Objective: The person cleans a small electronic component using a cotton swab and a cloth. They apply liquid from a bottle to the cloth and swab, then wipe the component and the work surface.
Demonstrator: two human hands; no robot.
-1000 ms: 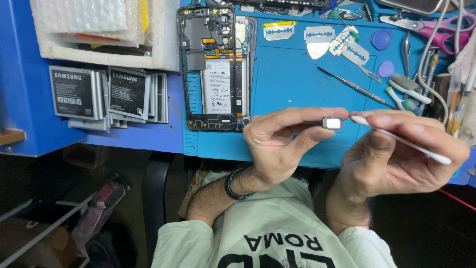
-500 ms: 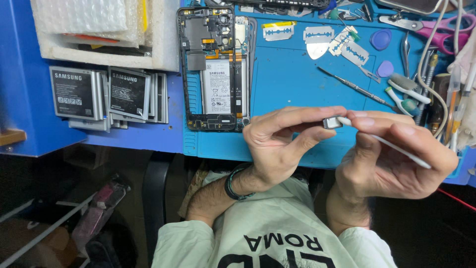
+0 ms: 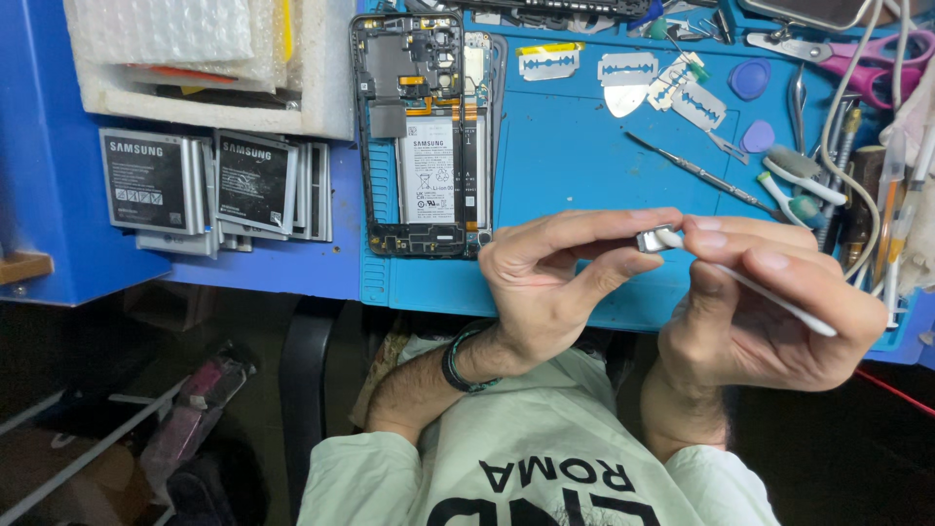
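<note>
At the left of the frame, a row of spare batteries (image 3: 209, 185) is stood against a blue wall, below a foam tray (image 3: 195, 68) at the upper left. Right of these, an opened phone (image 3: 421, 136) is laid face down on the blue mat (image 3: 575, 166), its back cover removed and its battery and boards exposed; no part is seen refitted over them, so reassembly is judged to be outstanding.

At centre, the left hand (image 3: 545, 282) is held above the mat's near edge, with a small metal part (image 3: 651, 240) pinched between thumb and forefinger. The part is thus kept off the phone, in the air between the two hands. The tip of a white swab (image 3: 750, 284) is pressed against the part; the swab is gripped in the right hand (image 3: 769, 312), fingers closed around its shaft. Cleaning of the part is judged to be under way, not finished.

At the upper right, razor blades (image 3: 623, 70), picks (image 3: 750, 80), tweezers (image 3: 696, 173) and scissors (image 3: 838, 54) are scattered on the mat.
</note>
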